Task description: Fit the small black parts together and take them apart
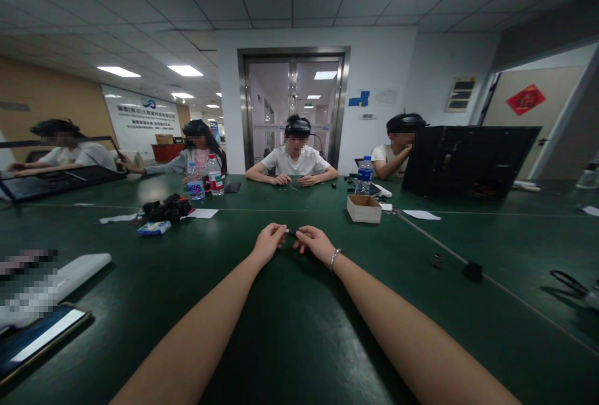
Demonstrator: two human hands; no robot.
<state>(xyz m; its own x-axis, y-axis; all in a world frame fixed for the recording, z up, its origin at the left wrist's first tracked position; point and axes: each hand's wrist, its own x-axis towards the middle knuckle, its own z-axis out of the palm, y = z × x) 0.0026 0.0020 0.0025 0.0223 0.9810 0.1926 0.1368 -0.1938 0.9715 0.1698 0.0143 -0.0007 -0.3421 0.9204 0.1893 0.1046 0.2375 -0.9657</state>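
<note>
A small black stick-like piece with a paler tip at its left end spans the gap between my two hands, held just above the green table. My left hand pinches the paler end between thumb and forefinger. From the other side, my right hand, with a silver bracelet at the wrist, is closed on the black end. The piece is too small for me to tell its exact kind. Both forearms reach forward over the table.
A cardboard box and a water bottle stand beyond my right hand. Black cables and a blue packet lie left. A phone rests near left. Several people sit around; a black monitor stands right.
</note>
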